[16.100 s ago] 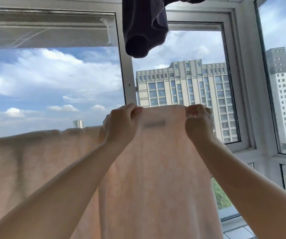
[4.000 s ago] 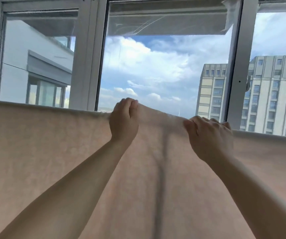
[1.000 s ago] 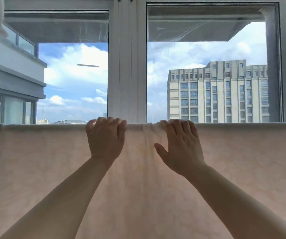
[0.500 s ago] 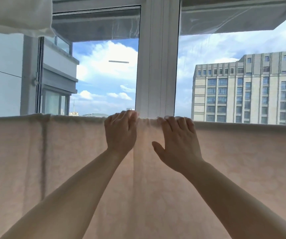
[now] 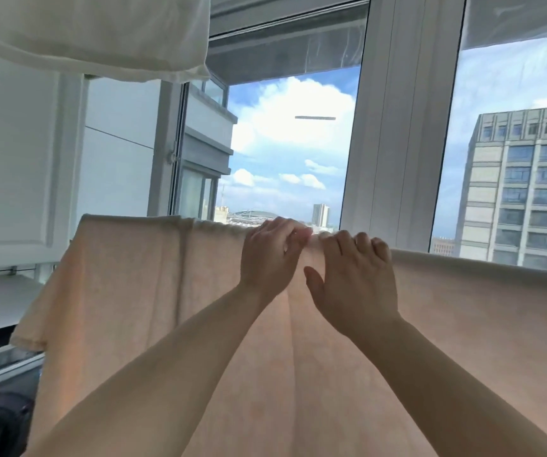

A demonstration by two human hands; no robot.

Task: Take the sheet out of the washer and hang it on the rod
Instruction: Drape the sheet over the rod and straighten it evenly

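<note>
My left hand (image 5: 270,255) pinches the sheet (image 5: 153,285) at its top fold; my right hand (image 5: 357,275) lies spread just beside it. I should slide both outward, smoothing bunched cloth evenly along the hidden rod

Soft, matt peach cloth with a faintly nubby, towel-like nap: sheet (image 5: 140,291) across the lower frame. Thin, smooth off-white fabric (image 5: 94,31) at upper left. Glossy white frame (image 5: 394,127) in the upper middle, smooth, probably plastic or painted metal. Clear glass panes (image 5: 512,77) at upper right.
</note>
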